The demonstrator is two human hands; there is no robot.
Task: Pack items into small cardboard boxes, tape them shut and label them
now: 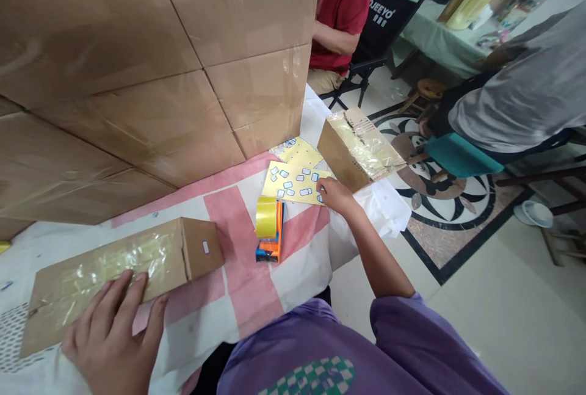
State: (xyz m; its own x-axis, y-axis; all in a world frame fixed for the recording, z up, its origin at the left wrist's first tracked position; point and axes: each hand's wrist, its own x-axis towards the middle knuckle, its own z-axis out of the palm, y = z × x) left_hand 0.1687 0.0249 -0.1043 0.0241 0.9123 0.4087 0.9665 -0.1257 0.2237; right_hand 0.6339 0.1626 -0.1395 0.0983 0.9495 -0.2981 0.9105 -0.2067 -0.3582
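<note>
Fingers spread, my left hand [116, 331] rests on a long cardboard box [110, 260] sealed with clear tape. A small white label with a dark outline [206, 247] is on the box's right end. My right hand [337, 195] has its fingers pinched together at the right edge of a yellow sticker sheet [295, 190], which carries several small white labels outlined in blue. The fingertips partly cover the sheet there. Just below it lies an orange and blue tape dispenser [270, 248] with a yellow roll of tape [266, 217].
Stacked cardboard boxes [160, 96] form a wall behind the table. Another taped box [361, 148] stands at the table's right corner, beside a second yellow sheet [300, 151]. People sit beyond, near a black folding chair [379, 22], a wooden stool [430, 88] and a teal seat [462, 155].
</note>
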